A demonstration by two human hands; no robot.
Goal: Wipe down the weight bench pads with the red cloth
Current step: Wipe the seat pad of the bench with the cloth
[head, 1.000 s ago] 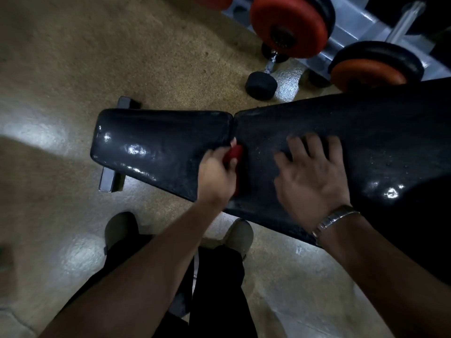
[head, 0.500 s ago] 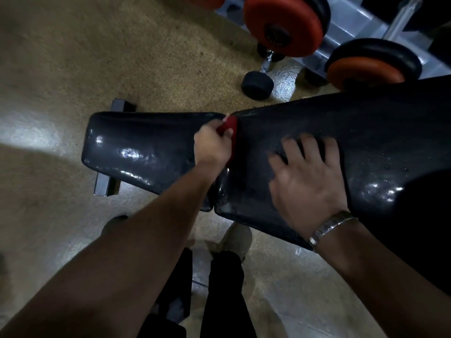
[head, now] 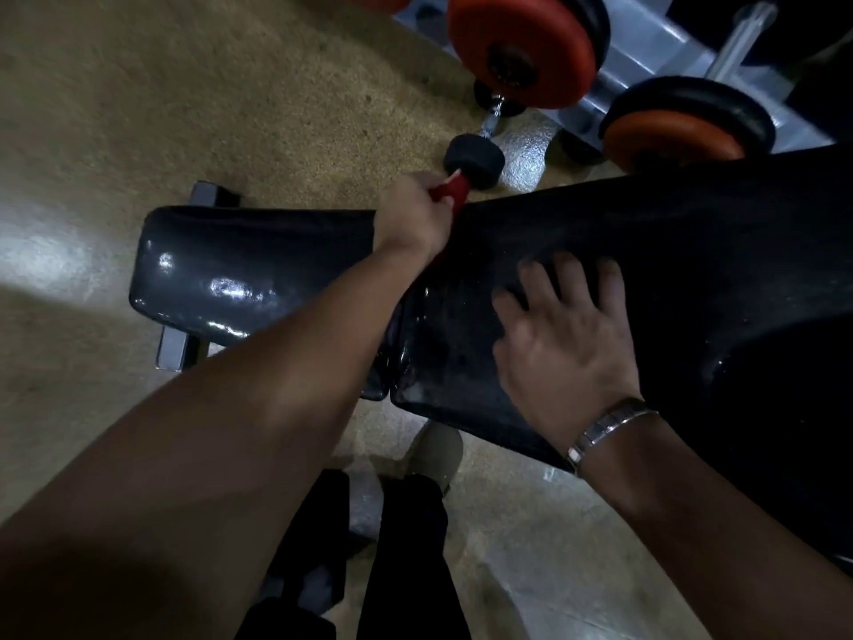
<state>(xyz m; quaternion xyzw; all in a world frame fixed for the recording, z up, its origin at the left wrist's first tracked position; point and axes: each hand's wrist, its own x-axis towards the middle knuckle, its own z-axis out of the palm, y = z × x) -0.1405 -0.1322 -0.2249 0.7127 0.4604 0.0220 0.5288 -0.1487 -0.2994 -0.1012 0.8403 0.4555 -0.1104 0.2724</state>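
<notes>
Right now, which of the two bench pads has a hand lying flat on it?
The longer pad on the right: the right hand lies flat on it. Only the left forearm crosses the shorter pad.

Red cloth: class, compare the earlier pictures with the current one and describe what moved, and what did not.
The left hand, gripping the red cloth, slid it along the gap between seat pad and back pad, away from the person, to the far edge. Its grip held throughout. The right hand stayed flat on the back pad.
</notes>
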